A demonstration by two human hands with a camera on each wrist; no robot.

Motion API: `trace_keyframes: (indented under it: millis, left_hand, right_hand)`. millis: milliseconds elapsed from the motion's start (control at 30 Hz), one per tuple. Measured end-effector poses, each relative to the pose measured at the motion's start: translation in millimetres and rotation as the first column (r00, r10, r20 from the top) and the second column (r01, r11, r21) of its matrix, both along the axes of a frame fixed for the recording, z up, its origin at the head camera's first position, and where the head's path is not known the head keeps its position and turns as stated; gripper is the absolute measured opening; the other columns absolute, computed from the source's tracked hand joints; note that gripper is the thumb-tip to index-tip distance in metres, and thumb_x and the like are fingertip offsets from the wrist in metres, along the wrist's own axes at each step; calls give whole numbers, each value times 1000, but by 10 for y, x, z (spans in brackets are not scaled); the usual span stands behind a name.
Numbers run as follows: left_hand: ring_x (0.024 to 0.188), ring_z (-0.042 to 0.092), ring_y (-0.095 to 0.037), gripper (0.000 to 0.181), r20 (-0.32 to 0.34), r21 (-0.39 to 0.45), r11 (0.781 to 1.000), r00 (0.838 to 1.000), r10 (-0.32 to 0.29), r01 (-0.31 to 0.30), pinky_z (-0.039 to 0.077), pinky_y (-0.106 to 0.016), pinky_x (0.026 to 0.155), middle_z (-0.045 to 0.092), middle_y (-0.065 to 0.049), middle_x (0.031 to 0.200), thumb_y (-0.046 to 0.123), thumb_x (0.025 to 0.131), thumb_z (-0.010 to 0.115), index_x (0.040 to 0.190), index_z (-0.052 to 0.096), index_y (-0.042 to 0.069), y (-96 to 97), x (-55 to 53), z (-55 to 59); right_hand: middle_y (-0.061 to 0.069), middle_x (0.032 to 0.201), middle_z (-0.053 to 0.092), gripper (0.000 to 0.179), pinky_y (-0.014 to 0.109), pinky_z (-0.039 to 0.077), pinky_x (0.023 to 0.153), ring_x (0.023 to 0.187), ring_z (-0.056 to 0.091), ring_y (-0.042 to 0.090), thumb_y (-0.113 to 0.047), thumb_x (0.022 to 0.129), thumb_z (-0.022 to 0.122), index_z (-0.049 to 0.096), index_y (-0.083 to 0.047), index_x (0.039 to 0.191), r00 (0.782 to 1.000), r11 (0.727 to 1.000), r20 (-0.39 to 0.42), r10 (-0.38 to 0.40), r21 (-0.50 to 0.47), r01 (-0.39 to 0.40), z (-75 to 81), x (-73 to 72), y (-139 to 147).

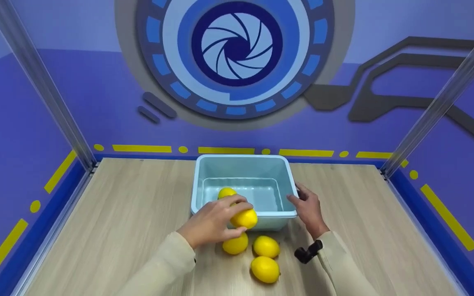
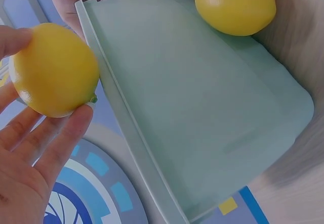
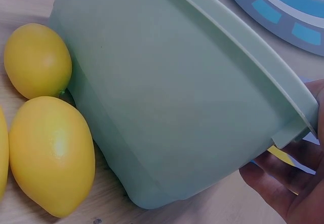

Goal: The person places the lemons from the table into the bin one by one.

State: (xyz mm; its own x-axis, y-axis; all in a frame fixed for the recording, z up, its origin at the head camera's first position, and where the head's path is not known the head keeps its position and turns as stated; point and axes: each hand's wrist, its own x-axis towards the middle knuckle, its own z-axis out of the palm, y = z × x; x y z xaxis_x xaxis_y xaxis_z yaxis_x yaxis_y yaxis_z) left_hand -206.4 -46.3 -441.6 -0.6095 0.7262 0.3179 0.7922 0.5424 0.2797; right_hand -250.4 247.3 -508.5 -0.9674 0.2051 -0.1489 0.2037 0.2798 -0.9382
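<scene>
My left hand (image 1: 214, 218) holds a yellow lemon (image 1: 246, 219) over the front rim of a pale blue-green plastic bin (image 1: 243, 166). In the left wrist view, thumb and fingertips grip that lemon (image 2: 55, 72) right beside the bin's rim. At the bin's front right corner, my right hand (image 1: 310, 209) grips the rim, thumb on top and fingers below it on the outside. Inside the bin, at its left, lies another lemon (image 1: 227, 192), partly hidden by my left hand. Three lemons rest on the table before the bin: one (image 1: 234, 245), a second (image 1: 266, 246) and a third (image 1: 265, 269).
The wooden table (image 1: 138, 193) meets a purple-blue back wall (image 1: 89, 98) just behind the bin. Metal posts (image 1: 426, 119) stand at the back corners, with side walls on both sides. A black strap-like piece (image 1: 308, 251) hangs at my right wrist.
</scene>
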Motion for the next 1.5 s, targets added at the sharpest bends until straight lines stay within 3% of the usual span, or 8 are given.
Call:
trace_keyframes:
  millis: [467, 733, 1100, 1500]
  left_hand:
    - [109, 61, -16, 44, -30, 20, 1000, 999, 10, -10, 55, -29, 90, 58, -1, 129, 36, 88, 67, 129, 58, 21, 19, -73, -10]
    - [105, 61, -16, 43, -48, 47, 999, 999, 23, -21, 56, -30, 86, 58, -1, 128, 35, 89, 65, 128, 58, 21, 56, -128, -51]
    - [111, 60, -16, 44, -94, 43, 999, 995, 31, -27, 55, -30, 91, 57, -1, 129, 37, 92, 63, 132, 55, 22, 41, -177, -63]
    - [116, 59, -17, 47, -59, 25, 999, 997, 47, -46, 53, -32, 96, 54, -2, 134, 38, 95, 59, 138, 51, 22, 95, -222, -99]
  right_hand:
    - [13, 152, 41, 56, 46, 37, 113, 137, 43, 31, -17, 96, 56, 38, -17, 149, 1000, 1000, 21, -13, 8, 13, -18, -18, -6]
    - [17, 150, 42, 57, 47, 37, 112, 136, 44, 32, -15, 96, 56, 37, -14, 149, 1000, 1000, 10, -14, 17, 14, -17, 7, 31]
    - [16, 150, 42, 56, 47, 35, 113, 136, 43, 32, -16, 96, 57, 38, -14, 149, 1000, 1000, 10, -9, 11, 9, -1, -10, -6]
    - [13, 150, 42, 55, 47, 36, 113, 136, 44, 31, -19, 96, 56, 39, -18, 148, 1000, 1000, 19, -3, 6, 3, -15, -2, 8]
